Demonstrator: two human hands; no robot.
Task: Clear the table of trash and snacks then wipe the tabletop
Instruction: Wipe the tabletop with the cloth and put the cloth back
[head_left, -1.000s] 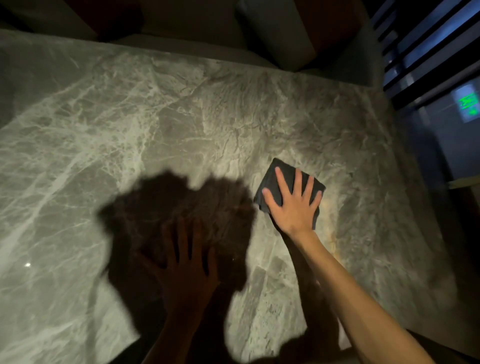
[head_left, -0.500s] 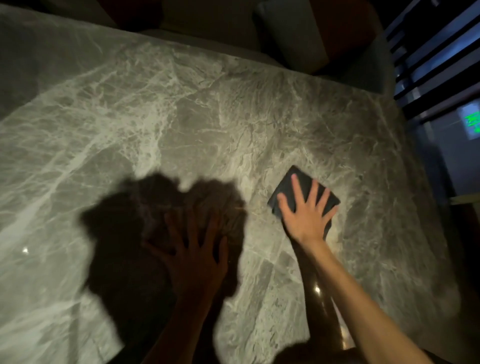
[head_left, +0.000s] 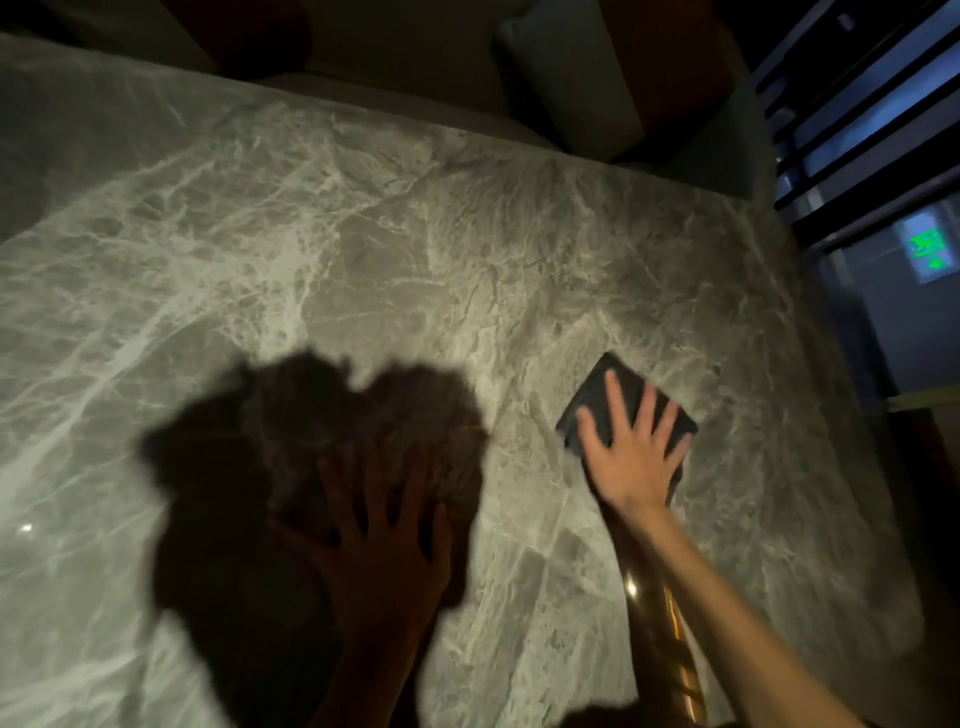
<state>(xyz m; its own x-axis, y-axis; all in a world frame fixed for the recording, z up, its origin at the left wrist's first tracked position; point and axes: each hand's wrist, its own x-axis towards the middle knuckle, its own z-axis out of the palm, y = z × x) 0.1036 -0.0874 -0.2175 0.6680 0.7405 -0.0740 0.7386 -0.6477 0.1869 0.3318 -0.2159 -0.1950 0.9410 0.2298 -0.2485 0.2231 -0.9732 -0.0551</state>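
Note:
A grey marble tabletop (head_left: 363, 270) with white veins fills the view. A dark folded cloth (head_left: 597, 397) lies flat on its right part. My right hand (head_left: 631, 457) presses on the cloth with straight, spread fingers and covers much of it. My left hand (head_left: 384, 551) rests flat on the marble at the lower middle, fingers spread, inside a dark shadow. No trash or snacks show on the tabletop.
Cushioned seating with a pale pillow (head_left: 566, 78) stands behind the table's far edge. The table's right edge (head_left: 831, 364) drops to a dark floor. Dark slats and a green lit sign (head_left: 930, 249) are at the far right.
My right hand has slid the cloth to the right across the marble. My left hand stays flat on the table, shifted slightly right.

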